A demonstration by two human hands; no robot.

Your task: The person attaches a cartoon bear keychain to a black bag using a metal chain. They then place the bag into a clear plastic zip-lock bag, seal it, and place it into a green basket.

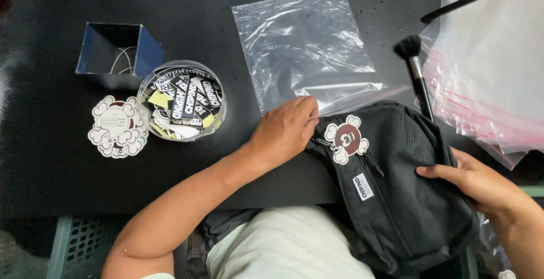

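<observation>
Working over a black matte table [51,160], the person keeps a black mesh-fronted fabric pouch bag [396,199] at the near edge, half over the lap, right of centre. Left hand [286,129]: fingers bunched together and pinched at the bag's upper left corner, about where the zip line starts; the pull itself is hidden, so the exact hold cannot be told. Right hand [479,180]: fingers lying close together, flat on the bag's right side, thumb pressing the mesh.

A skull-shaped white and maroon patch [346,138] sits on the bag front, a small white label [363,186] below it. A clear flat plastic bag [303,43] lies just beyond, its mouth touching the bag's top. A black-bristled brush with a metal ferrule [416,69] rests to the right, beside a stack of red-edged clear bags [493,75]. Toward the far left corner: a blue open box [144,58], a round clear tub of stickers [182,100], a pile of white cloud-edged stickers [116,127].

Judgement: steady the body with the flat hand while the pinching hand works, keeping the fabric taut.
</observation>
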